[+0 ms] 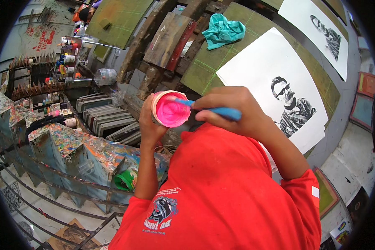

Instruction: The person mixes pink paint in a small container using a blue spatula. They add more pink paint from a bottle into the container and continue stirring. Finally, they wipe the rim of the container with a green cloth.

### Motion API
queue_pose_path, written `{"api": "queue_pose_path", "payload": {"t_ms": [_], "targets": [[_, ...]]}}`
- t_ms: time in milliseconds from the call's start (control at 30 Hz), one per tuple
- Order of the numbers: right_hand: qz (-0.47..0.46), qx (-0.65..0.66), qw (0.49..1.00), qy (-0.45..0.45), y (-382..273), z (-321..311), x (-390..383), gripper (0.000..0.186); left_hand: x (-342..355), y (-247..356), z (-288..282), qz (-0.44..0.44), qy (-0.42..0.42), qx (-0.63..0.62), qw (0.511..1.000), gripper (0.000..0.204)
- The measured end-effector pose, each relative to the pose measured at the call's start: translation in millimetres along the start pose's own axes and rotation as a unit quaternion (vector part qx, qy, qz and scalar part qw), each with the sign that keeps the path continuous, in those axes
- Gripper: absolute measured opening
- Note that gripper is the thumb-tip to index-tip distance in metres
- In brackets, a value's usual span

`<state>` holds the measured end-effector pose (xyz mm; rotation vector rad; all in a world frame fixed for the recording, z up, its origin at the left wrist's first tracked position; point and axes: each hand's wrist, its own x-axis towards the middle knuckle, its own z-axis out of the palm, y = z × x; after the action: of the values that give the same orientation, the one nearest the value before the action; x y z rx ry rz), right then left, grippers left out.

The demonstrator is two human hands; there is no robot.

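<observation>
We're mid-stir, it seems, left hand (pixel 148 121) clasping the tub (pixel 153 111) of pink paint (pixel 171 116), right hand (pixel 231 103) alongside pinching a blue stirrer (pixel 228 113), next stroke wanting steady bracing.

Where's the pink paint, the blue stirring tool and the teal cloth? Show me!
Pink paint (pixel 173 114): head view, on its swirled surface.
Blue stirring tool (pixel 227 113): head view, on its handle.
Teal cloth (pixel 224 31): head view, on its crumpled middle.
</observation>
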<state>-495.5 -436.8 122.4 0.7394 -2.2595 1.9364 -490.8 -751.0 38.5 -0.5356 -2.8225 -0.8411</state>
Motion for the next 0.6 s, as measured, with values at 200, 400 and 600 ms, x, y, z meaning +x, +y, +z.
{"api": "queue_pose_path", "payload": {"t_ms": [200, 400, 600], "targets": [[0.008, -0.002, 0.997, -0.08, 3.6, -4.3, 5.1, 0.02, 1.3, -0.1, 1.0, 0.009, -0.019, 0.015, 1.0, 0.099], [0.008, 0.038, 0.997, -0.065, 11.6, -2.9, -1.5, 0.018, 4.2, 0.9, -0.3, 0.028, -0.017, 0.016, 0.999, 0.1], [0.027, 0.059, 0.995, -0.077, 7.7, 0.4, -3.4, 0.017, 5.9, -2.7, -0.7, 0.021, -0.01, 0.005, 1.0, 0.1]]}}
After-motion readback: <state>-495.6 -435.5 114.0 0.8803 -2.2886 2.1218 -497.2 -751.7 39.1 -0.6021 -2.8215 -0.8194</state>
